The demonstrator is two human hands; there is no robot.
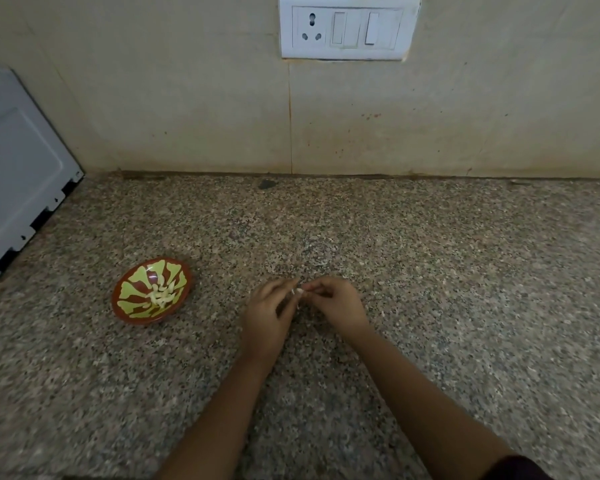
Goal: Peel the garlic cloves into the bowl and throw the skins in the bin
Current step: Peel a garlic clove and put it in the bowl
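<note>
One garlic clove (298,291) pinched by curled fingertips of two hands: left hand (269,315), right hand (336,304). One bowl (142,319) at 9 o'clock, peeled cloves (160,296) heaped inside; count unclear.

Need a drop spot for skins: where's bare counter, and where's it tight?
Widest bare counter: right of the right hand. Also free: the strip from the hands back to the wall. Narrower gap between bowl and left hand. Tight: centre, where both hands pinch the garlic clove.
</note>
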